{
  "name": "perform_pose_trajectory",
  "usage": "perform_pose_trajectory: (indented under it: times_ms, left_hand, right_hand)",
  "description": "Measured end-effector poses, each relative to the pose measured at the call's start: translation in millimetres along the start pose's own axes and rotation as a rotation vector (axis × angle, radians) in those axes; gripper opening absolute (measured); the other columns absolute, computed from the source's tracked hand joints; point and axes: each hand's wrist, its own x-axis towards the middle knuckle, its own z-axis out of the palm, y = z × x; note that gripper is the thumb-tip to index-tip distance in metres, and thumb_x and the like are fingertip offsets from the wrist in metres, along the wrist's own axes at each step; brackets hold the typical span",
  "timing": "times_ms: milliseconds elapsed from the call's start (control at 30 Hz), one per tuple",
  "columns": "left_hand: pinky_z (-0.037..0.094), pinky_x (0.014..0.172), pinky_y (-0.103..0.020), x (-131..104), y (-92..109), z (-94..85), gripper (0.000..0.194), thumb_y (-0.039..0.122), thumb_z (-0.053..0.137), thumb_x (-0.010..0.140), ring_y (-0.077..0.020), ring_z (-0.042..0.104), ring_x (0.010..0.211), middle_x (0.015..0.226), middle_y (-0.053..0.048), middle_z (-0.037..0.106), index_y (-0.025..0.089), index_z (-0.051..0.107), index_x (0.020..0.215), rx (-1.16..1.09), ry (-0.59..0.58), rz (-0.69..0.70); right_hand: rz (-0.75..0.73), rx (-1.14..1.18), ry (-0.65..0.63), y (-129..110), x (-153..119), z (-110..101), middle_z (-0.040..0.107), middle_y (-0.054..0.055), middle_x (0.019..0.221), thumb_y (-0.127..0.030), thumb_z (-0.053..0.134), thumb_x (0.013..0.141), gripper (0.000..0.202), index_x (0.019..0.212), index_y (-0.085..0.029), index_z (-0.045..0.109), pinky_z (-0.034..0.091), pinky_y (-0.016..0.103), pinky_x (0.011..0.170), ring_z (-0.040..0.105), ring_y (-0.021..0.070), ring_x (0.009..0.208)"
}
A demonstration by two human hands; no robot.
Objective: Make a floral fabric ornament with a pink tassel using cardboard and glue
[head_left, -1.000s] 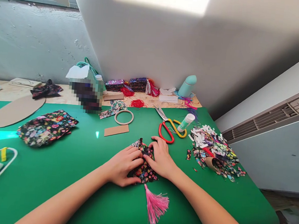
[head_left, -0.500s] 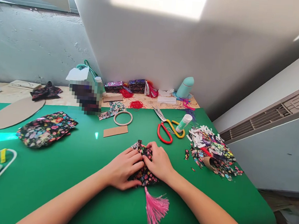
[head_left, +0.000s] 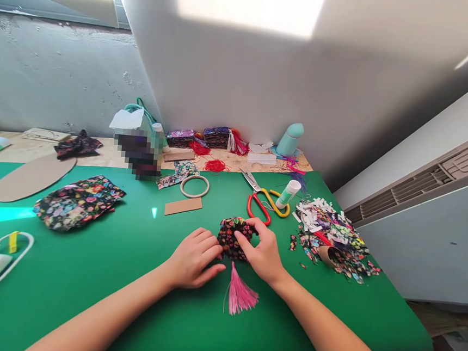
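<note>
A small black floral fabric piece (head_left: 230,238) lies on the green mat (head_left: 125,297), between my hands. From its lower edge a pink tassel (head_left: 242,293) spreads toward me. My right hand (head_left: 264,249) grips the piece's right side, thumb on top and fingers at the upper right edge. Against its left edge rests my left hand (head_left: 198,257), fingertips touching the fabric and thumb held apart, with nothing gripped.
Red and yellow handled scissors (head_left: 260,197) and a glue stick (head_left: 288,194) lie beyond my hands. Fabric scraps (head_left: 330,238) are heaped at right. A ring (head_left: 194,186), cardboard strip (head_left: 183,206) and floral fabric (head_left: 78,203) sit to the left.
The fabric piece looks more compact, and the tassel has moved up with it. My right hand has shifted to its right side; my left hand has moved slightly left, off its top.
</note>
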Motion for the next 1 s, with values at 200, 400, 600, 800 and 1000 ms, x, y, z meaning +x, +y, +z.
perform_pose_trajectory:
  times_ms: [200, 400, 600, 800, 1000]
  left_hand:
    - [0.043, 0.068, -0.032, 2, 4, 2.5, 0.049, 0.047, 0.029, 0.095, -0.0187, 0.053, 0.07, 0.073, -0.007, 0.062, 0.015, 0.061, 0.076, -0.789, 0.016, -0.507]
    - [0.042, 0.092, -0.04, 7, 2, 9.8, 0.05, 0.057, 0.052, 0.082, -0.0292, 0.061, 0.097, 0.092, -0.011, 0.07, 0.012, 0.067, 0.097, -1.796, 0.185, -0.89]
    - [0.04, 0.098, -0.041, 3, -2, 6.3, 0.036, 0.047, 0.066, 0.075, -0.0291, 0.063, 0.099, 0.088, -0.008, 0.072, 0.014, 0.069, 0.09, -2.023, 0.33, -1.031]
    - [0.046, 0.088, -0.036, 7, -5, 8.3, 0.028, 0.032, 0.075, 0.069, -0.0231, 0.065, 0.086, 0.087, -0.004, 0.072, 0.016, 0.069, 0.091, -1.964, 0.45, -1.048]
    - [0.049, 0.079, -0.031, 12, -6, 9.9, 0.024, 0.025, 0.073, 0.071, -0.0198, 0.065, 0.079, 0.087, -0.006, 0.072, 0.012, 0.069, 0.091, -1.877, 0.496, -1.074]
  right_hand:
    - [-0.529, -0.068, 0.091, -5, -5, -2, 0.065, 0.006, 0.085, -0.013, 0.051, 0.085, 0.011, 0.092, -0.02, 0.054, 0.049, 0.031, 0.067, 0.06, 0.0173, 0.077]
    - [-0.976, -0.277, 0.087, -11, -7, -1, 0.068, 0.007, 0.08, -0.015, 0.056, 0.083, 0.005, 0.08, -0.018, 0.055, 0.046, 0.03, 0.061, 0.057, 0.0158, 0.067]
    - [-1.11, -0.418, -0.016, -10, -9, 5, 0.069, 0.003, 0.085, -0.013, 0.053, 0.081, 0.011, 0.075, -0.019, 0.06, 0.048, 0.029, 0.065, 0.057, 0.0137, 0.068]
    - [-1.064, -0.497, -0.046, -7, -6, 6, 0.066, 0.002, 0.073, -0.012, 0.056, 0.082, 0.014, 0.07, -0.017, 0.061, 0.044, 0.029, 0.06, 0.051, 0.0127, 0.059]
    - [-0.985, -0.512, -0.127, 0, -4, 9, 0.065, 0.004, 0.076, -0.01, 0.053, 0.085, 0.013, 0.079, -0.016, 0.063, 0.041, 0.03, 0.061, 0.049, 0.0143, 0.063]
